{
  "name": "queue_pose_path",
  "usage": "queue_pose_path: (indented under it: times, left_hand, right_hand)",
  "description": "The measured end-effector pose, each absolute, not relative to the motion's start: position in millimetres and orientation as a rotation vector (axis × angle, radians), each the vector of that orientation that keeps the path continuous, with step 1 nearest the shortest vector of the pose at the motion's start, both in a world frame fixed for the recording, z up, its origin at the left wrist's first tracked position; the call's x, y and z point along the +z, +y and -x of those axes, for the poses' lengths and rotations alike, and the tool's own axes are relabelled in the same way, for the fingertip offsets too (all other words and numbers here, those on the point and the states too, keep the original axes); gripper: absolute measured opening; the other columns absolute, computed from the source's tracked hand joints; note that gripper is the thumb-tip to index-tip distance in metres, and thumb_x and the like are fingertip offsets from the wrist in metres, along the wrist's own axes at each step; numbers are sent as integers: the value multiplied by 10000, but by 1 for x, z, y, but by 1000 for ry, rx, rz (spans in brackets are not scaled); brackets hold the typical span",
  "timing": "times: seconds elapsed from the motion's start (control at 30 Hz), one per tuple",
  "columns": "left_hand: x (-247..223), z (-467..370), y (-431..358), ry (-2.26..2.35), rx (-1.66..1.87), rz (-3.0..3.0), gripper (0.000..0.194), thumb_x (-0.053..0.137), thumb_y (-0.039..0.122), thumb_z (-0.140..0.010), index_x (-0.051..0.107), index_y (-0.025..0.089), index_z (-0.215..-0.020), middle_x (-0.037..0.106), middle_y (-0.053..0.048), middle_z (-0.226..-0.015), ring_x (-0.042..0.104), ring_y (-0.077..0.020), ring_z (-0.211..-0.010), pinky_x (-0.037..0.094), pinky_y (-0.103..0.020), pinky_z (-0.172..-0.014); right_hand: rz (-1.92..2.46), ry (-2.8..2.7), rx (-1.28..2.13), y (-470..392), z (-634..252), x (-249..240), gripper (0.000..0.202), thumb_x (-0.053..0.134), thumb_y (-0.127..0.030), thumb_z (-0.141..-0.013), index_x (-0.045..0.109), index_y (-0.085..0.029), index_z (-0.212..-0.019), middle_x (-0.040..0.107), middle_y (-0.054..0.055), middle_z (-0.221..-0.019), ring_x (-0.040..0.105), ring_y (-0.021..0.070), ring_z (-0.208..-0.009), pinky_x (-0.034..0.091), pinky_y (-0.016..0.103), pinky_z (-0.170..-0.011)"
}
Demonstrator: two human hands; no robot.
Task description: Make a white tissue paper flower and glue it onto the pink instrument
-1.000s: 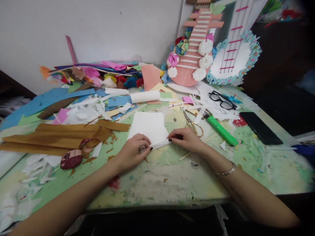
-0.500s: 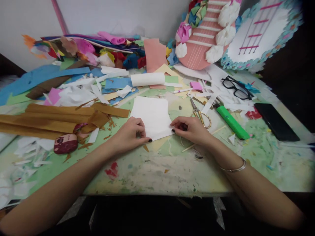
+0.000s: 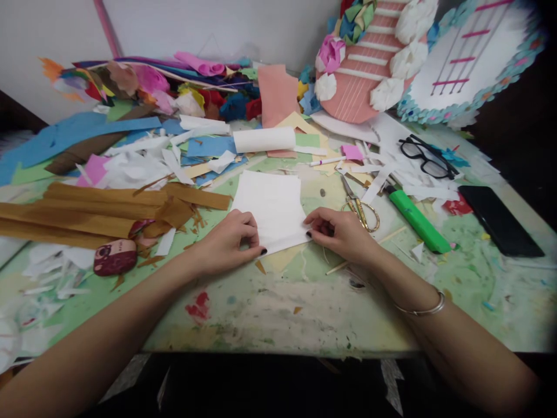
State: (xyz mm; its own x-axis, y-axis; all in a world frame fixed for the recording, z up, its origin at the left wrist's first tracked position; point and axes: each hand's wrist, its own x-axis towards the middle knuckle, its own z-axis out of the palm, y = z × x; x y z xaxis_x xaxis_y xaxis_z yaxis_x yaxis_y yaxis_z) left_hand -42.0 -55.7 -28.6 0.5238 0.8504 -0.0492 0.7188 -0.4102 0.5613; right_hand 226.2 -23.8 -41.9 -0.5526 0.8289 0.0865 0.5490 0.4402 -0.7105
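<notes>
A white sheet of paper (image 3: 272,206) lies on the table in front of me, its near edge showing a narrow fold. My left hand (image 3: 232,241) pinches the near left corner between thumb and fingers. At the near right corner, my right hand (image 3: 342,232) grips the edge the same way. Gold-handled scissors (image 3: 359,206) lie just beyond my right hand. A green box cutter (image 3: 418,220) rests to their right.
Brown crepe paper (image 3: 91,212) and a maroon-and-pink case (image 3: 115,257) are on the left. A white paper roll (image 3: 264,140) lies behind the sheet. Glasses (image 3: 429,157) and a black phone (image 3: 500,220) sit at right. Decorated paper guitars (image 3: 361,75) lean at the back.
Both hands keep their pinch on the paper's near corners and have barely moved. The view has shifted slightly, so things on the right appear further right.
</notes>
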Motion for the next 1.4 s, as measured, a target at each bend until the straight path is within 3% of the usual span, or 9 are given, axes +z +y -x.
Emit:
queue_pose_path:
  times: [0.4, 0.57, 0.67, 0.77, 0.83, 0.9, 1.1, 1.27, 1.4]
  left_hand:
    - [-28, 42, -52, 1300, 313, -2211, 208, 642, 294, -769, 586, 166, -615, 554, -35, -814, 490, -189, -826, 387, -321, -750]
    - [-29, 41, -57, 1303, 372, -2232, 145, 635, 258, -792, 546, 154, -744, 514, -34, -886, 477, -184, -861, 395, -314, -771]
    - [-29, 40, -60, 1214, 404, -2300, 83, 537, 199, -869, 596, 158, -909, 484, -50, -950, 462, -188, -904, 400, -330, -812]
    - [-31, 38, -64, 1103, 336, -2500, 362, 419, 130, -915, 615, 291, -1174, 449, -55, -981, 436, -194, -905, 405, -347, -817]
    - [-34, 38, -67, 1056, 236, -2657, 503, 399, 103, -913, 527, 385, -1308, 444, -65, -1015, 418, -203, -899, 410, -371, -820]
    - [-37, 38, -71, 1050, 169, -2773, 568, 404, 88, -904, 450, 395, -1379, 453, -85, -1065, 408, -217, -914, 415, -407, -840]
    - [-45, 33, -80, 1082, 269, -2962, 476, 402, 121, -931, 476, 267, -1378, 495, -144, -1138, 397, -277, -1036, 421, -475, -888]
    - [-45, 32, -81, 1088, 337, -2997, 444, 410, 108, -928, 526, 248, -1333, 518, -141, -1107, 411, -276, -1050, 439, -465, -880]
    - [-43, 41, -87, 1114, 430, -3013, 411, 451, 79, -899, 607, 241, -1243, 526, -133, -1062, 428, -276, -1035, 451, -466, -844]
  right_hand:
    - [1239, -2283, 876, -25, -221, -39, 153, 598, -159, -770, 622, -186, -919, 600, -38, -651, 480, 89, -539, 377, 231, -568]
    - [1262, -2299, 861, -24, -221, -38, 151, 597, -141, -767, 620, -177, -912, 574, -42, -641, 473, 91, -542, 363, 238, -575]
    - [1257, -2304, 852, -23, -221, -38, 153, 589, -123, -766, 617, -179, -906, 534, -48, -635, 465, 96, -550, 345, 239, -572]
    - [1231, -2311, 793, -23, -221, -39, 146, 594, -101, -763, 610, -175, -889, 491, -46, -642, 452, 102, -564, 338, 238, -570]
    - [1154, -2349, 696, -23, -222, -41, 141, 580, -70, -769, 614, -168, -865, 499, -25, -684, 463, 111, -599, 356, 238, -585]
    - [989, -2416, 509, -24, -221, -42, 162, 528, -42, -808, 632, -155, -860, 536, 21, -753, 492, 140, -689, 392, 252, -630]
    - [591, -2677, 78, -44, -213, -38, 242, 426, -117, -964, 663, -112, -1017, 638, 126, -989, 491, 232, -949, 424, 358, -794]
    - [706, -2764, -159, -64, -204, -37, 239, 456, -109, -953, 676, -34, -1010, 642, 162, -994, 475, 268, -996, 398, 375, -788]
    - [889, -2705, -227, -66, -206, -35, 232, 492, -134, -933, 721, -95, -935, 638, 152, -972, 442, 293, -993, 352, 390, -762]
